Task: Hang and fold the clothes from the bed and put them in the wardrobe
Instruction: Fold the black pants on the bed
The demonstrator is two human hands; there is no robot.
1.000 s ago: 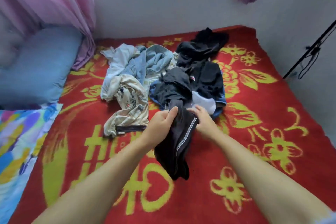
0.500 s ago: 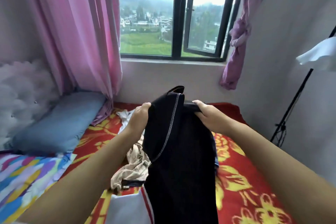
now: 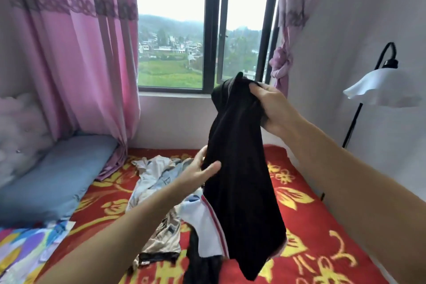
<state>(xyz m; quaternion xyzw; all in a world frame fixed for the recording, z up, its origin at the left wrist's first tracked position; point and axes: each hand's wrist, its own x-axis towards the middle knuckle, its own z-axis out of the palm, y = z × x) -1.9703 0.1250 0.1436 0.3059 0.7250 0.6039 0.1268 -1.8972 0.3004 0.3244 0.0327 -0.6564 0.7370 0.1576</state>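
while right hand [image 3: 274, 108] fingers clamp one black garment [image 3: 239, 168], left hand [image 3: 198, 172] fingers apart touching it

No readable text, label, brand or number anywhere, yellow character-like figures woven into the red blanket [image 3: 322, 237] too distorted to make out, dark print on the beige garment [image 3: 166, 235] blurred beyond reading
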